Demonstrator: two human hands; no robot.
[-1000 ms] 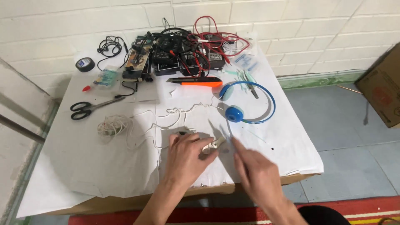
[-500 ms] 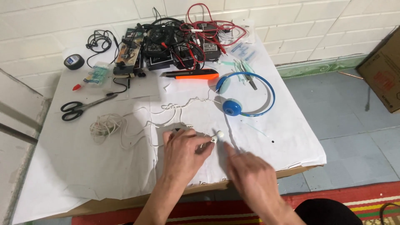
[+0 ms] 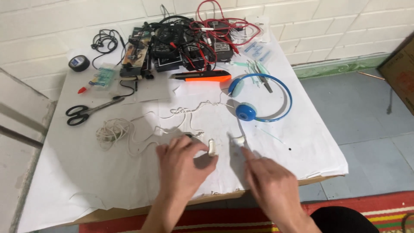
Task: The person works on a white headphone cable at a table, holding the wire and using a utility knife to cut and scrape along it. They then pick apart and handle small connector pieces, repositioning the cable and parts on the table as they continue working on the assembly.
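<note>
small white earpiece point(image 3: 211, 147) on white table cover point(image 3: 64, 181), just below-left of blue headphones point(image 3: 258, 97); touching left hand point(image 3: 183, 166), fingers spread flat | right hand point(image 3: 269, 183) right of earpiece, forefinger out by second white earpiece point(image 3: 238, 140) | white cord point(image 3: 129, 129) left; scissors point(image 3: 86, 112) far left

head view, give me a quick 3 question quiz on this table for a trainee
1. True or false: the blue headphones lie on the white sheet beyond the right hand.
2. Which tool lies near the table's left edge? A. pliers B. black-handled scissors C. hammer
3. What small thing is the left hand touching with its fingertips?

Key
1. True.
2. B.
3. A small white part on the end of the thin white cable; the right hand's forefinger points at a second white piece beside it.
</note>
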